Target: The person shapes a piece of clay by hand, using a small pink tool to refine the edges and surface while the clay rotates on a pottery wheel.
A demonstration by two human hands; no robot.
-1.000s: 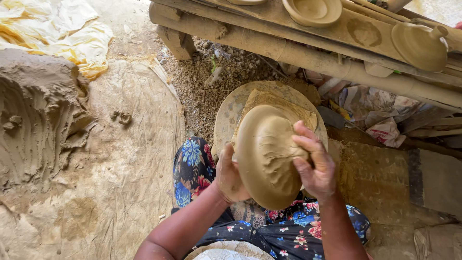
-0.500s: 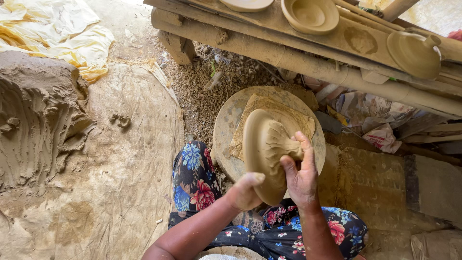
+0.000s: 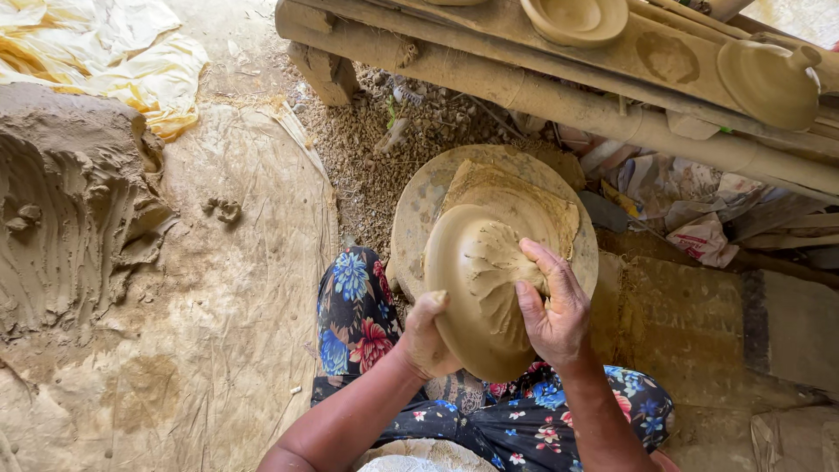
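Two hands, both on one wet clay lid [image 3: 476, 288]: the left hand [image 3: 426, 336] is curled against the lid's lower left rim, propping it from beneath; the right hand [image 3: 551, 306] is spread over the right side, fingers [image 3: 544, 262] pressed at the ridged lump of clay in its centre. The lid stands tilted on edge, above the person's lap in a floral skirt [image 3: 358, 306] and in front of a round clay-caked wheel [image 3: 419, 197]; whether its far rim touches the wheel is hard to tell. Left of the skirt: a mud-stained ground sheet [image 3: 245, 332], then a heaped mass of raw clay [image 3: 70, 227] with finger grooves. Along the top: a wooden plank [image 3: 664, 57] carrying a shallow clay bowl [image 3: 572, 17] and a knobbed clay lid [image 3: 769, 79], well apart from the hands. Upper left corner: crumpled yellow cloth [image 3: 114, 52].
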